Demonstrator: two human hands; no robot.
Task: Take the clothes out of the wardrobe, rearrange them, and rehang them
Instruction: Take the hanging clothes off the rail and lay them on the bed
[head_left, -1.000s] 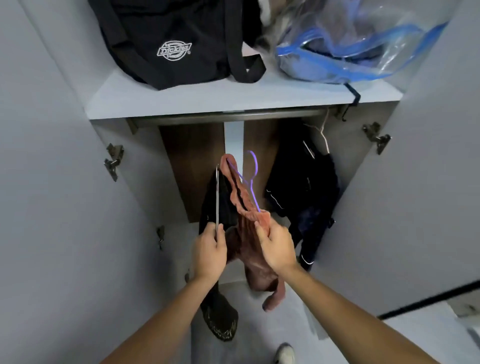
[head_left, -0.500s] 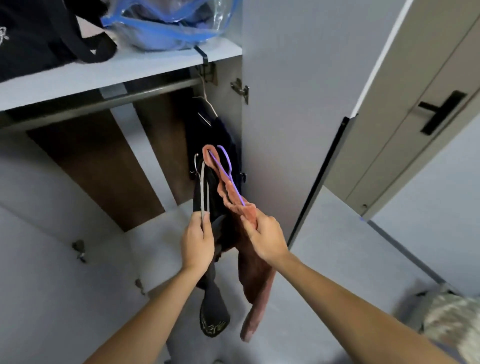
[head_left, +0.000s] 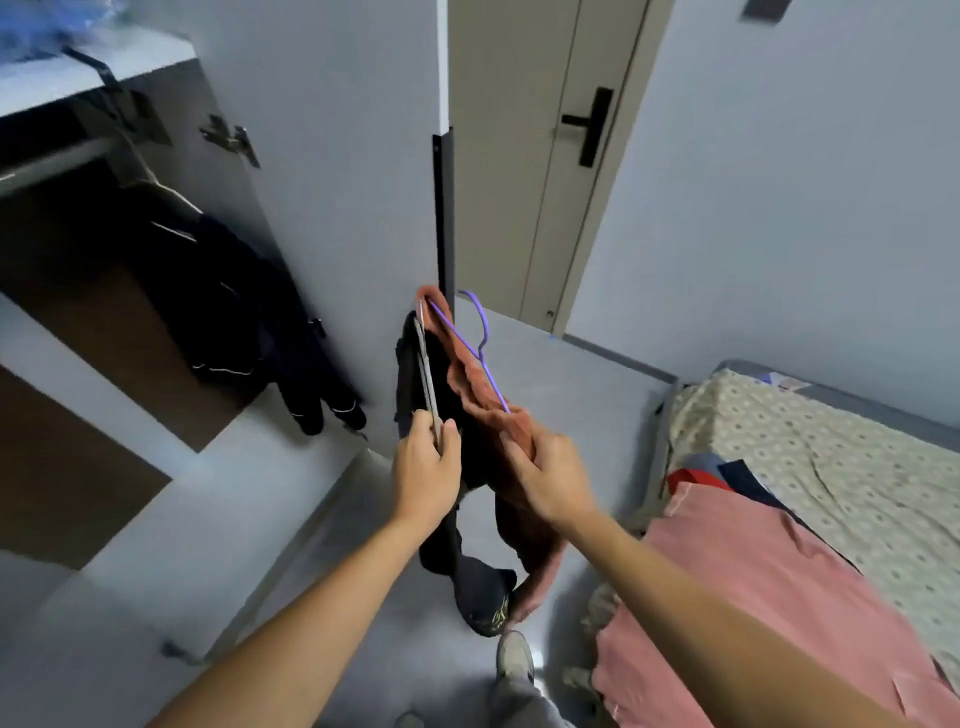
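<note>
Your left hand (head_left: 426, 475): fingers curled, thumb pressed against a grey metal hanger (head_left: 427, 374), which rises straight above the fingertips; a black garment (head_left: 457, 540) hangs from it, draping behind and below your knuckles down toward the floor. Your right hand (head_left: 550, 483): fingers and thumb closed in a pinch on a rust-pink garment (head_left: 480, 395), bunched just above the fingertips; its lower end trails below your wrist, beside the black one. A purple hanger (head_left: 480, 353) runs up out of the pink cloth from the pinch, hook uppermost. Both loads sit close together, between your two hands and slightly beyond them. Left of your left fingers, well apart: the open wardrobe (head_left: 332, 156), one dark jacket (head_left: 234, 322) on its rail. Right of your right fingers: a bed (head_left: 831, 447) with a pink cover (head_left: 753, 597). Beyond: a closed door (head_left: 545, 156).
</note>
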